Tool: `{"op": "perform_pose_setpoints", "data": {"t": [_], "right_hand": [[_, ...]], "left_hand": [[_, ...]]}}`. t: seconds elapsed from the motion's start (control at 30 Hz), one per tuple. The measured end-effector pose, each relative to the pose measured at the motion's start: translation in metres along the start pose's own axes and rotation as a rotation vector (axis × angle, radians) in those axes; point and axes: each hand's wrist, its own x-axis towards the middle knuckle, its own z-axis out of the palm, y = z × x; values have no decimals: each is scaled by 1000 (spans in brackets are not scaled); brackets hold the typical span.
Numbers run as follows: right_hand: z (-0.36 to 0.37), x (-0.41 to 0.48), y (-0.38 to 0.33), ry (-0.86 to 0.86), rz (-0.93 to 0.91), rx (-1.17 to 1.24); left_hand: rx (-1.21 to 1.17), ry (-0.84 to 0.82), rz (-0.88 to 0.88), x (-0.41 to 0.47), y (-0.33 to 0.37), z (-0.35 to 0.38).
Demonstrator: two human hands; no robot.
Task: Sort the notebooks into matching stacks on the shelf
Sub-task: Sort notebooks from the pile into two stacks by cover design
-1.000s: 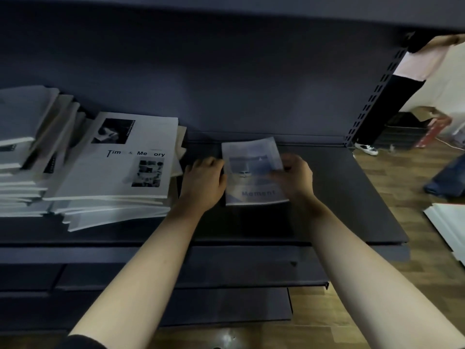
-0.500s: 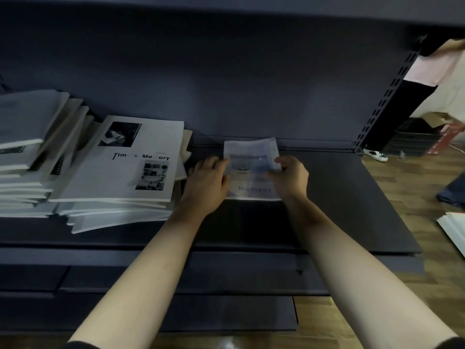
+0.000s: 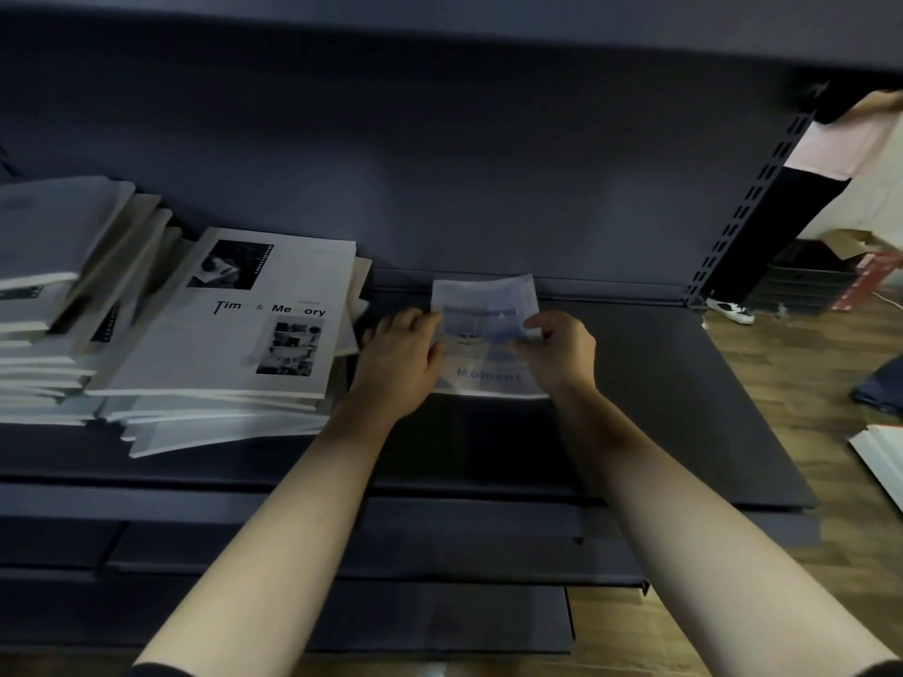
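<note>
Now small notebook (image 3: 486, 334) flat, long axis toward shelf (image 3: 684, 408) back.

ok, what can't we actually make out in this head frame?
- Moment notebook: its side edges are covered by the left hand and right hand; whether more copies lie under it is unclear.
- Far-left stack: cut by the frame edge and blurred, covers unreadable.
- Time & Memory notebook: title letters partly washed out.
</note>
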Motion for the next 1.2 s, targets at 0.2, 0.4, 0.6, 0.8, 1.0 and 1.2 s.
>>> {"op": "perform_pose_setpoints", "data": {"t": [0.2, 0.4, 0.6, 0.8, 1.0, 1.2], "right_hand": [[-5, -2, -2, 5, -68, -140], [8, -7, -17, -42, -208, -206], [-6, -20, -10, -7, -295, -228], [-8, -57, -20, -65, -297, 134], [32, -91, -68, -303, -226, 280], [73, -113, -112, -362, -65, 380]], "left_hand": [[-22, 19, 10, -5, 0, 1], [-54, 81, 9, -27, -9, -14], [-130, 71, -15, -65, -4, -9], [-157, 33, 105, -103, -3, -15], [-240, 136, 165, -127, -27, -53], [-389, 264, 125, -136, -75, -100]]}}
